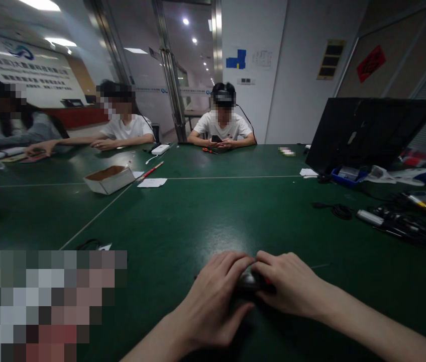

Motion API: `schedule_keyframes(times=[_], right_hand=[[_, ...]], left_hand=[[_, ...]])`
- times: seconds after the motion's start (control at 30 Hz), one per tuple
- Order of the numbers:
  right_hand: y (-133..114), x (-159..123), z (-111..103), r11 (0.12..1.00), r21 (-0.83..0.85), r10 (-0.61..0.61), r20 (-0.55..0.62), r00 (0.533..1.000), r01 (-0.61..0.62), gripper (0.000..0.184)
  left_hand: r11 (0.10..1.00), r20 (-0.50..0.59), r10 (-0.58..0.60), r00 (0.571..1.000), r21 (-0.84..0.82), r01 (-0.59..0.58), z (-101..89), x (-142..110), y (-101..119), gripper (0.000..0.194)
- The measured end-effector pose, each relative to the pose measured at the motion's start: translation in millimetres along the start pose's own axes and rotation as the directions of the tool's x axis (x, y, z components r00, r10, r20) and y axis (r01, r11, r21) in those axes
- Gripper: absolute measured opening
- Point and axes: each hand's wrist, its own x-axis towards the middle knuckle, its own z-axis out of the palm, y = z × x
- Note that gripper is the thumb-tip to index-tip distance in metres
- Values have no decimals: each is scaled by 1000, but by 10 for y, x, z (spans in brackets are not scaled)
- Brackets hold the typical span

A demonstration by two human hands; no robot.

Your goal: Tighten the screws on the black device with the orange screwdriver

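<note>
My left hand (213, 296) and my right hand (292, 289) rest side by side on the green table (205, 216) near its front edge. Both curl around a small dark object (248, 284) held between them; a bit of red shows at its right side. I cannot make out what the object is. The fingers of both hands are bent and pressed on it.
An open cardboard box (109, 178) and white papers (152, 182) lie at the centre left. A black laptop (367, 130), cables (339, 210) and tools (405, 221) crowd the right side. Three other people sit at the far side, one (223, 128) holding a phone.
</note>
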Motion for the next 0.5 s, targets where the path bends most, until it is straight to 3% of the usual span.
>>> schedule_keyframes(times=[0.1,0.27,0.4,0.5], right_hand=[[-114,102,38,997,4,-76,16,997,76,29],[-206,177,-10,989,12,-148,36,988,148,31],[-189,154,-231,971,93,-224,37,974,219,18],[-177,134,-515,932,246,-266,-35,963,266,3]], left_hand=[[999,94,-40,995,-11,41,-28,-19,-20,76],[993,189,-107,976,-34,115,-65,-61,-87,82],[991,206,-103,973,-67,119,-70,-80,-136,86],[989,224,-110,968,-75,130,-79,-71,-146,76]])
